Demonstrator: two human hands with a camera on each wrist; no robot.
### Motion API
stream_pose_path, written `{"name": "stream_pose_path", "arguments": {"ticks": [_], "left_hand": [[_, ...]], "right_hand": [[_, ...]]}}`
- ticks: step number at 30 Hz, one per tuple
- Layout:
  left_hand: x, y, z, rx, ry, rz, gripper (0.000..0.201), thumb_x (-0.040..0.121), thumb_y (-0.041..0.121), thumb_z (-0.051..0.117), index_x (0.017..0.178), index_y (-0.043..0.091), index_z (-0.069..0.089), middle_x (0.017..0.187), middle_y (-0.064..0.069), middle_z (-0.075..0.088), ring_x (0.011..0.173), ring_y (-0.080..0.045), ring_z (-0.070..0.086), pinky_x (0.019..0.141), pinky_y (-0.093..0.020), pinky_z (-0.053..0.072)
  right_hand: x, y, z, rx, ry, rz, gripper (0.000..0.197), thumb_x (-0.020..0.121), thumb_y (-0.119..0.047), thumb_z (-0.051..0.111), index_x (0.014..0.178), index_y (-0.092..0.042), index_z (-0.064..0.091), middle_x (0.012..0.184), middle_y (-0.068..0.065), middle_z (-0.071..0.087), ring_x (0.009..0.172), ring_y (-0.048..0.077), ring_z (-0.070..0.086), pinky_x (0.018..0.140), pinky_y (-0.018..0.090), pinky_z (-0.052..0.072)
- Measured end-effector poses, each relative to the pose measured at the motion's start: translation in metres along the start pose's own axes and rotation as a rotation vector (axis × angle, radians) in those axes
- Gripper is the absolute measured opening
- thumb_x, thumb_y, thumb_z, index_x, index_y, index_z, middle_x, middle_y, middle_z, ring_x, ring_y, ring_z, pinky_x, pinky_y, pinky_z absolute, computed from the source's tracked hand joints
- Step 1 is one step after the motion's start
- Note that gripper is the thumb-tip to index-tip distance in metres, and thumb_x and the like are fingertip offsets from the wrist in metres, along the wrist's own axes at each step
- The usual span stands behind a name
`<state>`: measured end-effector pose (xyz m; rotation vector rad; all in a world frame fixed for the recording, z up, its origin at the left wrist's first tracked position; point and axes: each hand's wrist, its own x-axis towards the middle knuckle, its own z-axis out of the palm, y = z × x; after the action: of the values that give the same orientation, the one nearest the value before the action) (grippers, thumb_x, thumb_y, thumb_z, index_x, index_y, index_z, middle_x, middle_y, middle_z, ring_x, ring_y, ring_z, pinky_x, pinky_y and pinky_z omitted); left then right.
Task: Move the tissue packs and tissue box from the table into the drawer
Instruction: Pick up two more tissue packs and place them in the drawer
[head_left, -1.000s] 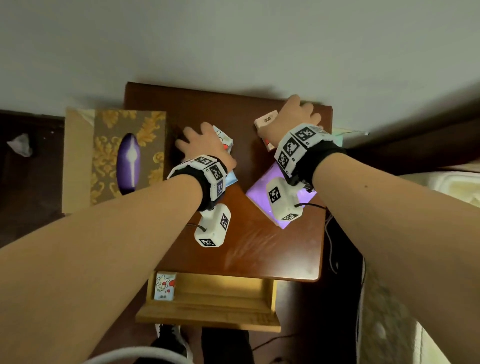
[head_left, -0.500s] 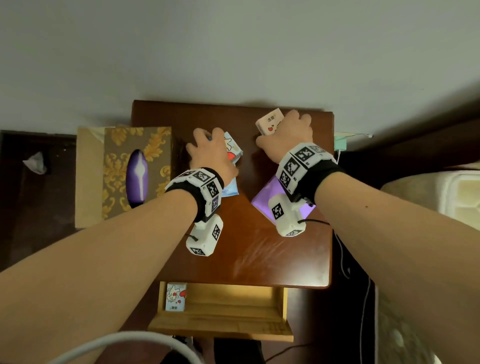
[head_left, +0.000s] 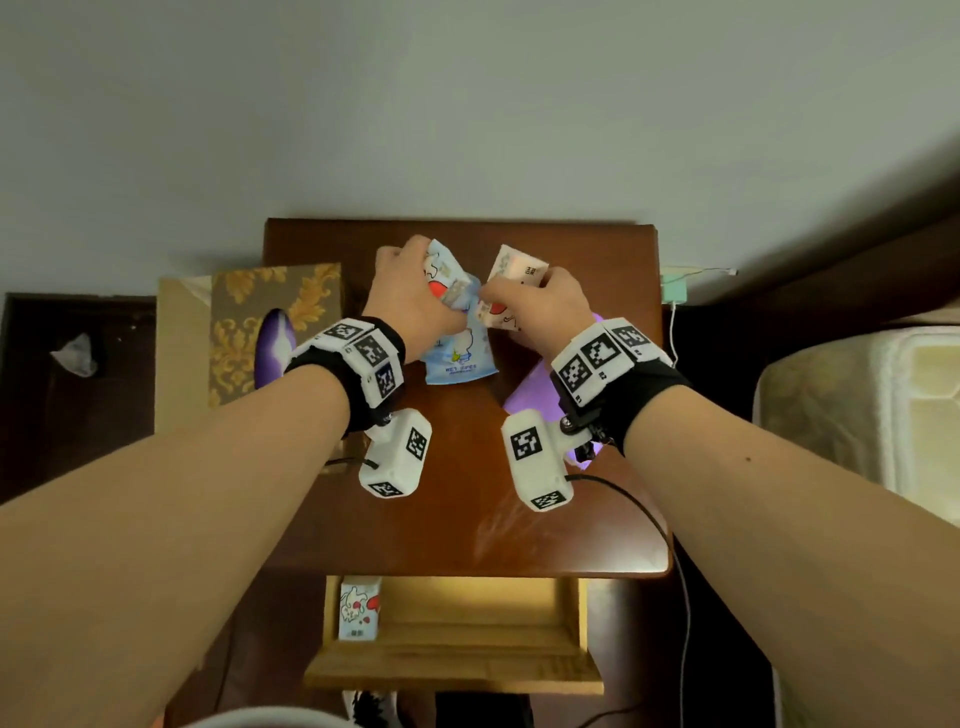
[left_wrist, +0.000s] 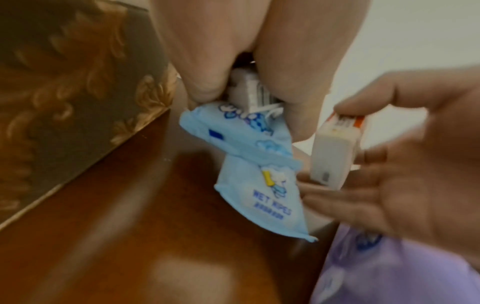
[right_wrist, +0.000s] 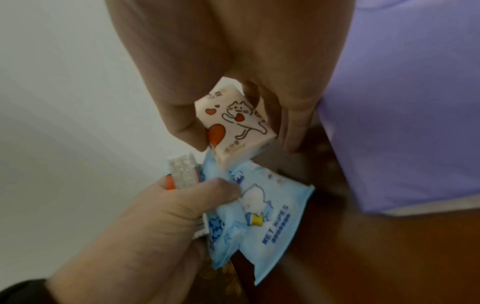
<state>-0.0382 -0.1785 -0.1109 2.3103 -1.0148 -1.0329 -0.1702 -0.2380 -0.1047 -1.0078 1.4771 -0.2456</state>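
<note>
My left hand (head_left: 410, 301) grips a small white tissue pack (left_wrist: 255, 92) together with a blue wet-wipes pack (head_left: 457, 353) that dangles over the brown table (head_left: 457, 525). My right hand (head_left: 530, 306) pinches a white tissue pack with a cat and red hearts (right_wrist: 233, 121), held close beside the left hand. A gold-patterned tissue box (head_left: 260, 332) stands at the table's left edge. A purple tissue pack (head_left: 535, 389) lies under my right wrist. The open wooden drawer (head_left: 467, 623) below the table's front holds one cat-print tissue pack (head_left: 359, 608) at its left.
A grey wall rises behind the table. A green charger (head_left: 674, 288) with a white cable hangs at the table's right edge. A mattress (head_left: 857, 415) is at the far right. Dark floor with a crumpled tissue (head_left: 75, 356) lies to the left.
Both hands lifted their packs off the table and drew together toward the middle. The blue wet-wipes pack now hangs from my left hand. The camera view shifted back slightly.
</note>
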Motion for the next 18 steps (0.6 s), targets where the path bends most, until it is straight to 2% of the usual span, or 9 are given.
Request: {"name": "stream_pose_path", "arguments": {"ticks": [2,4,5,7,9,11,13,15,18], "left_hand": [[-0.002,0.004,-0.009,-0.111,0.026,0.011,0.066,0.067,0.016,0.083,0.125,0.014,0.051,0.130,-0.012,0.046,0.098,-0.019,0.054,0.082,-0.026,0.046],[-0.004,0.010,-0.019,-0.237,0.042,0.011,0.058,0.062,0.017,0.084,0.111,0.018,0.054,0.123,-0.013,0.058,0.101,-0.025,0.064,0.084,-0.034,0.057],[-0.005,0.013,-0.023,-0.301,0.045,0.010,0.054,0.062,0.014,0.084,0.105,0.019,0.053,0.118,-0.015,0.063,0.101,-0.028,0.068,0.085,-0.040,0.060],[-0.005,0.018,-0.030,-0.407,0.030,0.007,0.050,0.063,0.009,0.084,0.100,0.021,0.054,0.114,-0.016,0.068,0.101,-0.029,0.071,0.086,-0.046,0.061],[-0.006,0.020,-0.034,-0.478,0.003,-0.007,0.050,0.064,0.006,0.085,0.101,0.020,0.055,0.114,-0.016,0.069,0.101,-0.028,0.072,0.086,-0.047,0.062],[-0.009,0.019,-0.037,-0.567,-0.020,-0.033,0.050,0.066,0.002,0.085,0.103,0.019,0.056,0.112,-0.015,0.069,0.102,-0.031,0.073,0.087,-0.048,0.061],[-0.013,0.015,-0.042,-0.726,-0.037,-0.080,0.048,0.070,-0.001,0.083,0.108,0.015,0.057,0.109,-0.015,0.068,0.105,-0.036,0.072,0.088,-0.052,0.060],[-0.018,0.013,-0.048,-0.912,-0.059,-0.139,0.050,0.077,-0.001,0.079,0.121,0.007,0.057,0.110,-0.017,0.068,0.105,-0.038,0.072,0.086,-0.053,0.060],[-0.025,0.009,-0.053,-1.030,-0.075,-0.166,0.052,0.082,0.006,0.078,0.129,0.005,0.055,0.111,-0.016,0.071,0.096,-0.030,0.075,0.080,-0.049,0.063]], "right_hand": [[-0.002,-0.001,0.003,0.091,-0.011,0.017,0.073,0.055,-0.037,0.081,0.118,-0.008,0.059,0.113,0.012,0.072,0.100,0.025,0.072,0.088,0.046,0.061],[-0.005,-0.003,0.003,0.207,-0.071,0.042,0.070,0.064,-0.031,0.080,0.125,-0.004,0.058,0.115,0.017,0.073,0.098,0.028,0.074,0.077,0.040,0.062],[-0.008,-0.005,0.002,0.260,-0.114,0.056,0.067,0.069,-0.026,0.078,0.128,-0.002,0.057,0.116,0.020,0.074,0.096,0.030,0.075,0.076,0.041,0.063],[-0.014,-0.010,-0.001,0.319,-0.201,0.072,0.059,0.076,-0.022,0.075,0.128,-0.001,0.058,0.117,0.025,0.073,0.096,0.034,0.075,0.088,0.054,0.060],[-0.019,-0.015,-0.001,0.364,-0.273,0.079,0.052,0.081,-0.019,0.072,0.128,-0.001,0.060,0.123,0.028,0.069,0.096,0.037,0.073,0.093,0.063,0.055],[-0.024,-0.018,-0.001,0.394,-0.318,0.086,0.058,0.080,-0.019,0.075,0.132,-0.003,0.056,0.126,0.028,0.068,0.101,0.040,0.073,0.090,0.066,0.054],[-0.027,-0.019,0.001,0.392,-0.325,0.077,0.059,0.081,-0.018,0.078,0.132,-0.007,0.051,0.119,0.023,0.071,0.103,0.040,0.073,0.087,0.064,0.057],[-0.030,-0.018,0.004,0.368,-0.321,0.063,0.052,0.085,-0.017,0.077,0.129,-0.010,0.050,0.111,0.016,0.073,0.097,0.035,0.075,0.083,0.059,0.060],[-0.037,-0.013,0.011,0.342,-0.288,0.016,0.058,0.084,-0.018,0.080,0.132,-0.013,0.050,0.119,0.015,0.073,0.102,0.034,0.074,0.082,0.059,0.061]]}}
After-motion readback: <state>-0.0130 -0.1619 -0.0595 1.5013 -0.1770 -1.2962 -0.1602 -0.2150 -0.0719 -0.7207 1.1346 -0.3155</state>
